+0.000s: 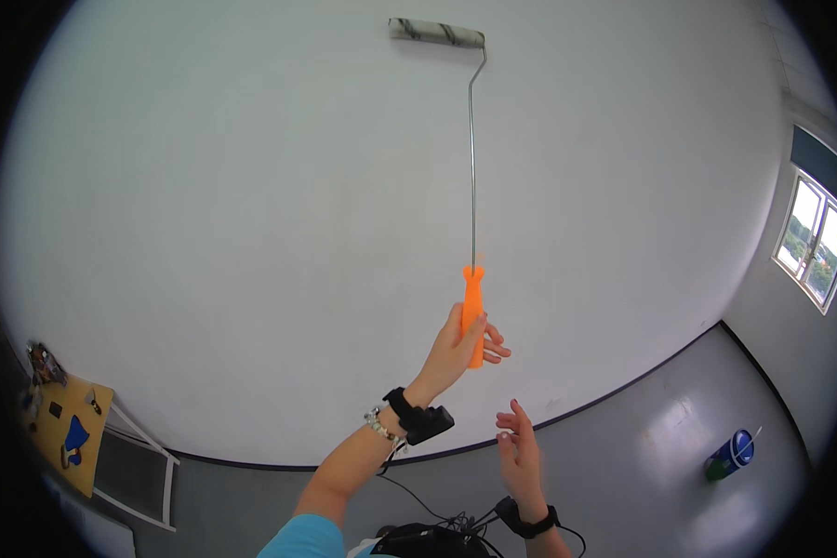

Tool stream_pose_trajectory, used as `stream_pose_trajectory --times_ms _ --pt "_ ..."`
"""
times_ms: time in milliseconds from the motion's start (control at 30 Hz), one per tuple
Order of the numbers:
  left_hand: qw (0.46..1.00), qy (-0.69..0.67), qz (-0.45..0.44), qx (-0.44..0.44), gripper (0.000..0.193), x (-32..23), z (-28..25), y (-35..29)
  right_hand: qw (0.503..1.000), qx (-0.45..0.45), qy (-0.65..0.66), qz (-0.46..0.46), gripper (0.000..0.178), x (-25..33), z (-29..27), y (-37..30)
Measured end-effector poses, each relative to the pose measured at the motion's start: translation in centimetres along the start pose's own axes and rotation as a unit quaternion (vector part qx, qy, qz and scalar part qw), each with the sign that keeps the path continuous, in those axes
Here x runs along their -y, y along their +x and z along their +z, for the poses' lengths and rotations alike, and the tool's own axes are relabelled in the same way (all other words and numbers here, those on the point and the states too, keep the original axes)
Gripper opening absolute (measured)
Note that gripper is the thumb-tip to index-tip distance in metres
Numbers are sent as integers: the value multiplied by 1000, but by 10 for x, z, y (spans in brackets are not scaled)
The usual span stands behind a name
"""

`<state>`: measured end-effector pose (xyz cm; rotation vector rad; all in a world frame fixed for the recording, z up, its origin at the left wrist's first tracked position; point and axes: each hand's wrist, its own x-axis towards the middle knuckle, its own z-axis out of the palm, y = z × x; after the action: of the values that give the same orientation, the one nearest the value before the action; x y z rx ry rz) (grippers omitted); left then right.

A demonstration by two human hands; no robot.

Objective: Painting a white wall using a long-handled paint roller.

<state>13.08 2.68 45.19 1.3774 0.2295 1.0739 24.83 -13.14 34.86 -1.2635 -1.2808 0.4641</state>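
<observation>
My left hand [454, 346] grips the orange handle of a paint roller [472, 177], fingers showing past its right side. The roller's long thin metal rod runs upward along the white wall. At its top sits a whitish roller sleeve [437, 33] with dark streaks, lying across the wall; whether it touches the surface I cannot tell. Lower and to the right, my right hand [521, 450] is raised with nothing in it, its fingers loosely bent and apart. Both wrists wear black straps, and a beaded bracelet is on the left one.
A yellow-topped table [76, 418] with small items stands at the lower left. On the grey floor to the right is a blue and green bucket [730, 455] with a pale stick. Black cables [460, 521] hang near my body. A window [812, 237] is at the far right.
</observation>
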Motion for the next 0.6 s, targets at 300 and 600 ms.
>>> stream_pose_trajectory --times_ms 300,600 --pt "953 271 -134 12 25 54 0 -120 992 113 2 -51 75 -5 44 -6" --pt "942 286 59 -167 27 36 -6 -170 985 36 161 48 57 19 66 7"
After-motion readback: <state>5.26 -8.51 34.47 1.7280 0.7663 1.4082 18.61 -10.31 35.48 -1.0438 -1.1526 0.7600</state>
